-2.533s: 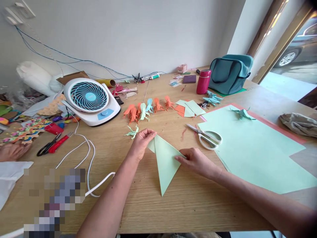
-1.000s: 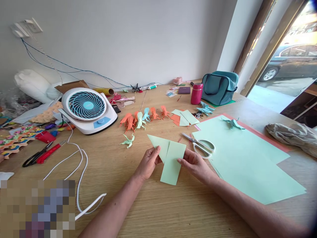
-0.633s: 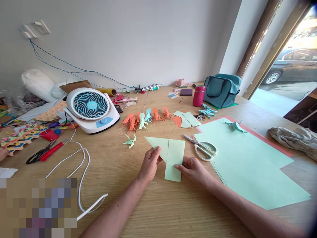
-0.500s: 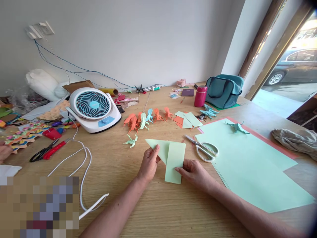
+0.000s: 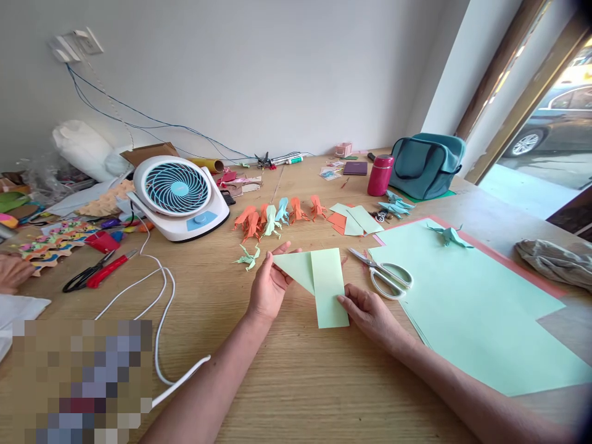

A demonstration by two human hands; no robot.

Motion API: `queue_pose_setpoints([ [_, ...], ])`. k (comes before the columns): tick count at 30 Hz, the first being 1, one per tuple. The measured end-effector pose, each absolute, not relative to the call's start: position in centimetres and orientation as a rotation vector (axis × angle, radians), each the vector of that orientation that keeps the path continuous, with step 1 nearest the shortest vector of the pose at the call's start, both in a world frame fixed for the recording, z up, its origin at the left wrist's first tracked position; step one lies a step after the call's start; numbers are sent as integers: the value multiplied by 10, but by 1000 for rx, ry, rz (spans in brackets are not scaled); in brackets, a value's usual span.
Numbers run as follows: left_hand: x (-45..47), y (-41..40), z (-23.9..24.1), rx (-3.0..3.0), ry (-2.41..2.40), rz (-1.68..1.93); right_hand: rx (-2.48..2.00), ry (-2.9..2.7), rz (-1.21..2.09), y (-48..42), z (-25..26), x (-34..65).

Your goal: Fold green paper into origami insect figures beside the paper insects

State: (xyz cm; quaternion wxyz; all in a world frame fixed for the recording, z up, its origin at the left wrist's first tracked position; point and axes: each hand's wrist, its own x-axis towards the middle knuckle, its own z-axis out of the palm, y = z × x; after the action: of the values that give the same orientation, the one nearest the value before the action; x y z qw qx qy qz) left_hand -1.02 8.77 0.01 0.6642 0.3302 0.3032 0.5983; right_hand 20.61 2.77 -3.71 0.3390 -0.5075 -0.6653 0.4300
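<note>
A pale green sheet of paper point(image 5: 329, 290) is held up in front of me, a triangular flap pointing left and an upright strip on its right. My left hand point(image 5: 269, 288) has the pointed left tip between thumb and fingers, some fingers passing behind the paper. My right hand point(image 5: 370, 311) pinches the lower right edge of the strip. White-handled scissors point(image 5: 391, 279) lie partly open just beyond my right hand. Beyond my left hand is a small green folded paper figure point(image 5: 248, 256). Orange, blue and green paper figures point(image 5: 282, 213) stand in a row farther back.
Large green sheets point(image 5: 481, 314) cover the right side. A white fan point(image 5: 178, 194), its cable point(image 5: 160, 345) and red-handled pliers point(image 5: 106, 271) are left. Behind stand a pink flask point(image 5: 382, 175) and teal bag point(image 5: 428, 168). Another person's hand point(image 5: 16, 272) is at far left.
The paper has turned slightly and risen a little. My left hand has shifted left to the pointed tip, its fingers more extended. The right hand still pinches the strip's edge.
</note>
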Motion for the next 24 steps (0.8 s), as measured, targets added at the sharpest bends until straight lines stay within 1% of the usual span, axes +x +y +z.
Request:
queue_pose_setpoints([
  [3,2,79,-7,766,652,1221,-1309,-1676,1147,28,-40,205],
  [6,17,67,-19,898,738,1015,-1279,-1651,1145,26,-40,203],
  [7,21,63,-22,917,771,1005,-1272,-1659,1130,25,-39,203],
  [13,20,64,-23,770,777,1117,-1215,-1784,1188,22,-34,205],
  [16,17,67,-20,738,760,1165,-1232,-1810,1166,21,-32,205],
  [24,18,64,-19,753,739,1157,-1321,-1780,1140,20,-33,205],
])
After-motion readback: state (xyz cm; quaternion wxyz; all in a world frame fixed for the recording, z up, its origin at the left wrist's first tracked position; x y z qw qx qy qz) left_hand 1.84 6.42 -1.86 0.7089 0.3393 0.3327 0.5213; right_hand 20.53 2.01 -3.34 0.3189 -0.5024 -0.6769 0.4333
